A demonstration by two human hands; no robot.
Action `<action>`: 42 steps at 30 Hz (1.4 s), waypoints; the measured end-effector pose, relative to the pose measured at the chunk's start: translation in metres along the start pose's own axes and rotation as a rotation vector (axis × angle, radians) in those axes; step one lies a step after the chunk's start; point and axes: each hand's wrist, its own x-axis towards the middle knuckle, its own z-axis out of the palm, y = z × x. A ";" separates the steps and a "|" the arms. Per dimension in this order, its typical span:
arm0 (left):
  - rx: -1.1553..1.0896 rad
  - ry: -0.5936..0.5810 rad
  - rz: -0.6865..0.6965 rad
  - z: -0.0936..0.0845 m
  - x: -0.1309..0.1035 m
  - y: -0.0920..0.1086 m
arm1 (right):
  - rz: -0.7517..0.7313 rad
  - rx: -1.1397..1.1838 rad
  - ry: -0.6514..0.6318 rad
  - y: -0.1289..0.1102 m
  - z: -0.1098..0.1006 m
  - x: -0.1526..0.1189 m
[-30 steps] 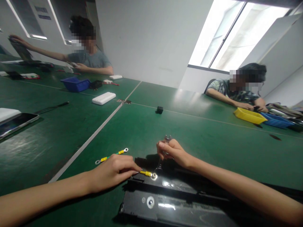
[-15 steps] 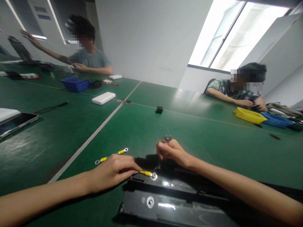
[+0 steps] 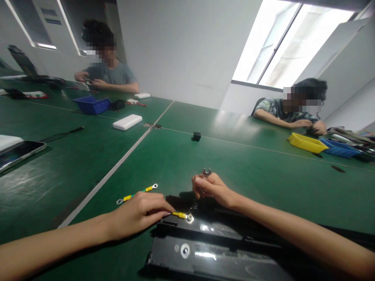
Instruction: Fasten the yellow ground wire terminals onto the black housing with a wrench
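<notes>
My left hand (image 3: 146, 210) pinches the near end of a yellow-sleeved ring-terminal cable (image 3: 179, 214). Its metal ring lies over a round fastening point on the upper black bar (image 3: 213, 227). Above that bar, my right hand (image 3: 212, 187) grips a metal wrench (image 3: 206, 171); its open jaw sticks up past the fingers and its lower end hangs close to the ring. A second black bar (image 3: 234, 259) lies nearer, with a bare round fastening point. Beyond my left hand rests another cable (image 3: 149, 189) with yellow sleeves and ring ends, partly hidden by the hand.
On the green table (image 3: 164, 156) are a small black block (image 3: 196, 136), a white box (image 3: 127, 122), a phone (image 3: 22, 154), a blue bin (image 3: 92, 105) and a yellow bin (image 3: 307, 143). Two people sit at the far side, left and right.
The person at the far left has brought a raised, outstretched arm back down to the other hand. My own hands, the wrench and the cable hold nearly the same places.
</notes>
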 end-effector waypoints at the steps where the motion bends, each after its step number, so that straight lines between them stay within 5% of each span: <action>1: 0.001 0.000 0.002 0.000 0.000 0.000 | -0.008 0.000 -0.003 0.000 0.000 0.000; 10: 0.025 0.001 0.016 0.000 0.000 0.000 | -0.079 -0.091 -0.043 -0.005 0.000 -0.001; 18: 0.054 0.017 0.012 0.002 0.001 -0.002 | -0.310 -0.428 -0.232 -0.027 -0.004 -0.005; 24: 0.055 0.023 0.007 0.001 0.003 0.001 | -0.123 -0.591 -0.284 -0.049 -0.012 -0.031; 29: 0.048 0.034 0.020 0.000 0.005 0.001 | -0.002 -0.583 -0.097 -0.055 -0.013 -0.048; 33: 0.047 0.040 0.026 0.001 0.004 -0.001 | 0.076 -0.641 -0.103 -0.061 -0.017 -0.053; 42: 0.019 0.029 -0.002 0.001 0.004 -0.003 | 0.002 -1.285 -0.155 -0.074 -0.012 -0.052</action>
